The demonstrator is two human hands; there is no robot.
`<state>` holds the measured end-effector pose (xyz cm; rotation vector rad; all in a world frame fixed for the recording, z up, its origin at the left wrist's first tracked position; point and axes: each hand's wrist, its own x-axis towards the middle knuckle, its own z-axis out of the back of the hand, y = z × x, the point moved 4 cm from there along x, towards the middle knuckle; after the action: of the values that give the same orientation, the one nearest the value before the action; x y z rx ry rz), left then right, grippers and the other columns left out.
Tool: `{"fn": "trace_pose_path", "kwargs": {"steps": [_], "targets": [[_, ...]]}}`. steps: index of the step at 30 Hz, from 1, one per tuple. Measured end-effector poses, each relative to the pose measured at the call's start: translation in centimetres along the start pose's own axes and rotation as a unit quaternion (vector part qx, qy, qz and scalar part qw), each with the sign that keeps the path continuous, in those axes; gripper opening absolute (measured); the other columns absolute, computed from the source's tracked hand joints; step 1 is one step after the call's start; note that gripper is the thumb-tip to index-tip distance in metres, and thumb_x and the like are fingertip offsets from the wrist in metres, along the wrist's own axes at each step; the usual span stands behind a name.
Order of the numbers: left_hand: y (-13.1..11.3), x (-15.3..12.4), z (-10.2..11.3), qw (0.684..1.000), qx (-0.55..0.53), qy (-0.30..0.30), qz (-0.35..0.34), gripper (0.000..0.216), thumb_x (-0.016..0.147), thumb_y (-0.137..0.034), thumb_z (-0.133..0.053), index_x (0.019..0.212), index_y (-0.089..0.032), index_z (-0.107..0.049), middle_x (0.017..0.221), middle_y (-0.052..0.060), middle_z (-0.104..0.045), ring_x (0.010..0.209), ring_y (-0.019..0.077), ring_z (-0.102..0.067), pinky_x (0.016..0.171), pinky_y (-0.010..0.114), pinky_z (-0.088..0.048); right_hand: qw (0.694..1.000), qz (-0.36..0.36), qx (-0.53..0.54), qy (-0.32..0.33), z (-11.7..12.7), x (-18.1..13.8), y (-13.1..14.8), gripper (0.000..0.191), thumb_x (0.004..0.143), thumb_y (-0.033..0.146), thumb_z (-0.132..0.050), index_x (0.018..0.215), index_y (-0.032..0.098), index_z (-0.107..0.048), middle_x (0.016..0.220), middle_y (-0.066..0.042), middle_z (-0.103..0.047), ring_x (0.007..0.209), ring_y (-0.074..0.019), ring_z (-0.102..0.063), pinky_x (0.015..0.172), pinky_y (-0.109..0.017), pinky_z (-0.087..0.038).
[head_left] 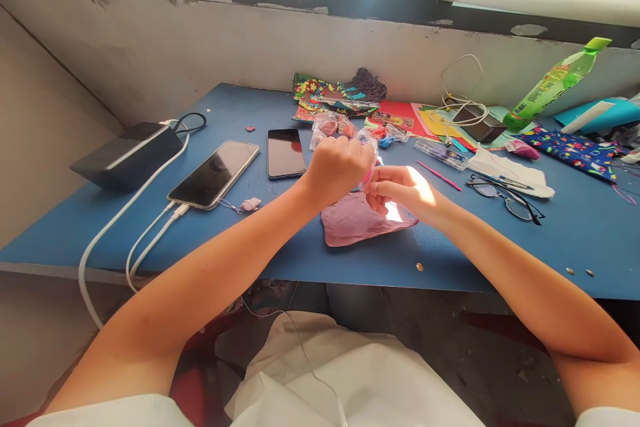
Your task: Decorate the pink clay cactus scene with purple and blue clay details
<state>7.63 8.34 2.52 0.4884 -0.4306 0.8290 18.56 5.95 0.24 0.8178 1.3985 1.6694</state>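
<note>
My left hand (339, 163) is closed in a fist, knuckles up, around a clear plastic packet (369, 140) that shows above the fingers. My right hand (404, 191) meets it from the right, its thumb and fingers pinching the packet's lower part, where something bright pink (369, 177) shows through. Most of the packet is hidden by the fingers. Directly beneath both hands lies a flat mauve-pink sheet (350, 230), uneven at its edges, perhaps of clay. Behind the left hand rest clear bags with reddish-pink lumps (330, 125).
Left on the blue table (240, 233) are a dark phone (287, 152), a cabled phone (215, 173) and a black box-shaped device (127, 153). To the right lie a pink stick (439, 175), glasses (505, 199), a clear ruler (441, 154) and a green bottle (553, 90).
</note>
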Motion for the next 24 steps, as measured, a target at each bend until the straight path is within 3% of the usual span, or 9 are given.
{"fn": "trace_pose_path", "kwargs": {"steps": [5, 16, 24], "targets": [[0.1, -0.1, -0.1, 1.000, 0.009, -0.004, -0.005, 0.035, 0.079, -0.005, -0.032, 0.075, -0.013, -0.065, 0.057, 0.010, -0.057, 0.056, 0.0201, -0.051, 0.050, 0.029, -0.019, 0.998, 0.019, -0.047, -0.025, 0.2, -0.1, 0.0, 0.024, 0.078, 0.038, -0.058, 0.068, 0.016, -0.058, 0.052, 0.001, -0.058, 0.043, -0.0085, -0.051, 0.046, -0.022, -0.042], [-0.2, -0.4, -0.3, 1.000, -0.013, -0.014, 0.000, 0.022, 0.073, -0.014, -0.047, 0.088, -0.013, -0.063, 0.072, 0.010, -0.062, 0.067, 0.0216, -0.055, 0.054, 0.031, -0.030, 0.988, 0.023, -0.134, -0.077, 0.8, -0.5, 0.4, 0.016, 0.077, 0.018, -0.047, 0.067, 0.016, -0.059, 0.052, 0.002, -0.058, 0.044, -0.0076, -0.050, 0.046, -0.020, -0.041], [-0.1, -0.3, -0.4, 1.000, 0.015, 0.008, 0.005, 0.030, 0.065, -0.007, -0.049, 0.091, -0.014, -0.061, 0.079, 0.010, -0.064, 0.073, 0.0231, -0.057, 0.057, 0.032, -0.033, 0.974, 0.074, -0.186, -0.104, 1.1, -0.7, 0.8, 0.026, 0.087, 0.032, -0.049, 0.066, 0.017, -0.054, 0.050, 0.003, -0.055, 0.043, -0.0063, -0.048, 0.045, -0.019, -0.038]]}}
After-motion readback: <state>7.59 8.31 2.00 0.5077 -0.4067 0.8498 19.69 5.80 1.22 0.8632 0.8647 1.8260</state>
